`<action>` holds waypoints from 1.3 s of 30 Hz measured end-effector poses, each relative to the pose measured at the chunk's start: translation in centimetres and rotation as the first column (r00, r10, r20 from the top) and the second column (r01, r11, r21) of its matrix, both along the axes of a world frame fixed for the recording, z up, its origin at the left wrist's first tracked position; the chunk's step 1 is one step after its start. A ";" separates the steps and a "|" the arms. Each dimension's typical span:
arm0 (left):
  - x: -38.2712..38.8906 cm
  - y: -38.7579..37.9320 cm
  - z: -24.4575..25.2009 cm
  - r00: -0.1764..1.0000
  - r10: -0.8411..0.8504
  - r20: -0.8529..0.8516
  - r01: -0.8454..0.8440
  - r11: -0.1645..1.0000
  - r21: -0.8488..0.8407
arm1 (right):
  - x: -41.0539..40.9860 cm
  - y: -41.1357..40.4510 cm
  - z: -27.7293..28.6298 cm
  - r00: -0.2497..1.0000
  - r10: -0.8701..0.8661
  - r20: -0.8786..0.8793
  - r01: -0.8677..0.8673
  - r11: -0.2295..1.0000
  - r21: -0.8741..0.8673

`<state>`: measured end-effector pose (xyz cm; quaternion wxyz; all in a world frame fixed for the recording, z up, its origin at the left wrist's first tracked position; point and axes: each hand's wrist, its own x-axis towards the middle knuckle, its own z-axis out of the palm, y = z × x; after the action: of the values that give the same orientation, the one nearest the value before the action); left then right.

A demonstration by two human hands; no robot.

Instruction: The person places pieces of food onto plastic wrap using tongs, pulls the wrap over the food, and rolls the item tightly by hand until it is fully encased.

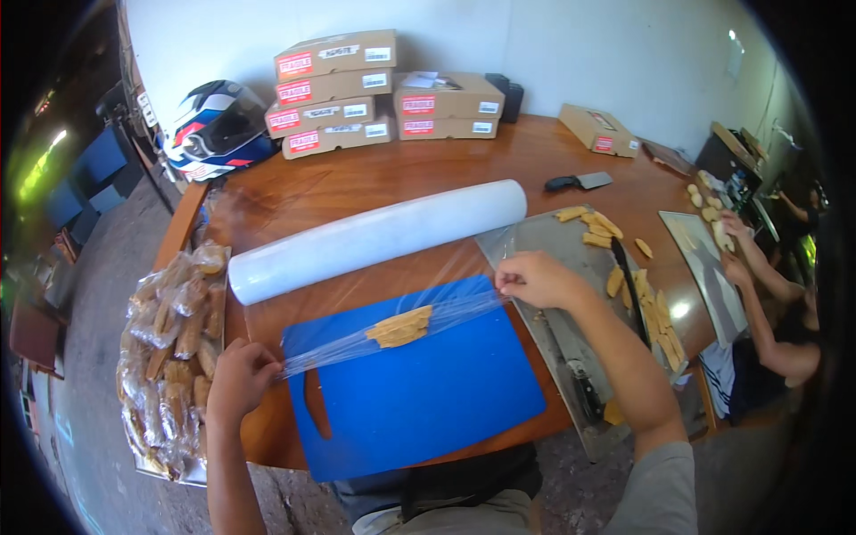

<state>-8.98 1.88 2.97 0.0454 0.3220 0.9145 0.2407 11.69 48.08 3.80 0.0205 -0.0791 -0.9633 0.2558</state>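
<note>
My left hand [242, 376] pinches one end of a stretched sheet of plastic wrap [334, 348], and my right hand [535, 279] pinches the other end. Between them, over a blue cutting board [428, 408], the wrap lies across a bundle of yellowish-brown food pieces [401, 326]. Their exact kind I cannot tell. Behind the board lies a large roll of plastic wrap [381, 234], its film running down towards my hands.
Many wrapped bundles [174, 361] fill a tray at left. A grey board [562, 334] at right carries loose pieces [659, 321] and a black-handled knife [585, 391]. Farther back are a cleaver [578, 181], cardboard boxes [334, 87] and a helmet [217, 130]. Another person's hands [735, 247] work at far right.
</note>
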 end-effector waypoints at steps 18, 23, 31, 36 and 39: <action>6.7 11.6 3.1 0.860 -0.351 -0.371 0.432 0.887 0.162 | -2.0 -9.9 1.9 0.908 0.254 -0.334 -0.190 0.959 0.211; 6.1 14.5 1.0 0.824 -0.487 -0.288 0.519 0.854 0.041 | -3.5 -11.6 0.7 0.884 0.267 -0.384 -0.182 0.953 0.244; 6.0 15.1 -0.5 0.811 -0.507 -0.292 0.546 0.835 0.066 | -3.2 -11.5 -1.7 0.896 0.286 -0.341 -0.222 0.951 0.214; 5.8 14.6 -0.2 0.812 -0.507 -0.290 0.570 0.797 0.199 | -2.6 -11.9 -0.8 0.901 0.276 -0.336 -0.216 0.955 0.205; 5.8 14.5 0.0 0.806 -0.492 -0.329 0.574 0.786 0.230 | -1.7 -10.9 0.6 0.889 0.233 -0.394 -0.145 0.960 0.241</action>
<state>-3.18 16.42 3.01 -0.0566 0.5995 0.7318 0.3192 10.02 37.16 4.39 0.2092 0.0747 -0.9606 0.1669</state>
